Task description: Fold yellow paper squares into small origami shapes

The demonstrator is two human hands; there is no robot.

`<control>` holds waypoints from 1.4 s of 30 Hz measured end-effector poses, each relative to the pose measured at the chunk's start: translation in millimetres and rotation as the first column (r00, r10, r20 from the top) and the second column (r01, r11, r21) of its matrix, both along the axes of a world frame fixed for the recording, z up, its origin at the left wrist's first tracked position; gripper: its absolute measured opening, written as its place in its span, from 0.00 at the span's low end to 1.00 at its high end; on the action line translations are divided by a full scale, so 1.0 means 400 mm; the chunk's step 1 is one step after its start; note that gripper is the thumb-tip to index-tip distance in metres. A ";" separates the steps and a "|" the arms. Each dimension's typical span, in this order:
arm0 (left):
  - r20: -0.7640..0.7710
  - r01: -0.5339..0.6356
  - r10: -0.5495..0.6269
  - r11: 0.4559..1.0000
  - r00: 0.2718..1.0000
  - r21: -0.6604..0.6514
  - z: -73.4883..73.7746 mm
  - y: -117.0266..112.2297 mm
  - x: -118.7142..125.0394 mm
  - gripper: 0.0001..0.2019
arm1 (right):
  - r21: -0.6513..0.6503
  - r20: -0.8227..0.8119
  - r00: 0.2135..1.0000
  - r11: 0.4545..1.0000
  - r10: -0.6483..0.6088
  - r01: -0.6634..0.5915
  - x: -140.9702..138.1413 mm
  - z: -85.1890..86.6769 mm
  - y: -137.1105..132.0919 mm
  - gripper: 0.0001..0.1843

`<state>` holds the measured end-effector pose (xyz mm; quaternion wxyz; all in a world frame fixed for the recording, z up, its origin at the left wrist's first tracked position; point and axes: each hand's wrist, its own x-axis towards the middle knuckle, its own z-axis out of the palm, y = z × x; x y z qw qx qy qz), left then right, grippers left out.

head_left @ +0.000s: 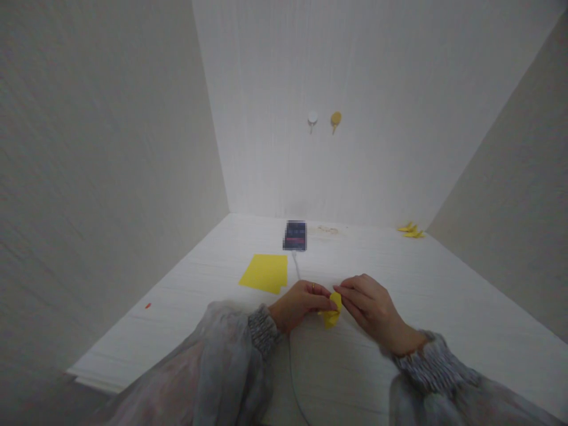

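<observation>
A small folded piece of yellow paper [332,313] sits low over the white table [444,296], pinched from both sides. My left hand [299,305] grips its left edge with closed fingers; a ring shows on one finger. My right hand [370,307] pinches its right edge from above. Both wrists wear grey gathered sleeves.
A stack of flat yellow paper sheets [265,273] lies just beyond my left hand. A phone [295,235] stands further back with a white cable [296,266] running toward me. Folded yellow pieces [411,230] lie at the far right corner. Two wall hooks [323,120] hang above. Walls close in on three sides.
</observation>
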<state>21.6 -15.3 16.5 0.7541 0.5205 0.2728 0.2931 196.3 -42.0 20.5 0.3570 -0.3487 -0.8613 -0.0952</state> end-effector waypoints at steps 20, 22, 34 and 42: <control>-0.003 -0.083 0.083 0.992 0.997 -0.098 0.017 -0.008 0.005 0.07 | -0.210 -0.248 0.969 0.977 -0.014 -0.039 -0.026 0.003 -0.006 0.09; 0.003 -0.080 0.081 0.991 0.997 -0.105 0.016 -0.008 0.005 0.06 | -0.196 -0.236 0.972 0.979 0.001 -0.048 -0.021 0.005 -0.003 0.09; -0.011 -0.025 0.024 0.993 1.000 -0.119 0.003 -0.001 -0.001 0.04 | -0.496 -0.297 0.935 0.805 0.195 -0.325 0.012 0.031 0.009 0.11; -0.002 0.055 -0.056 0.995 0.998 -0.084 -0.006 0.002 -0.003 0.02 | -0.436 -0.206 0.953 0.851 0.221 -0.292 0.009 0.037 0.000 0.12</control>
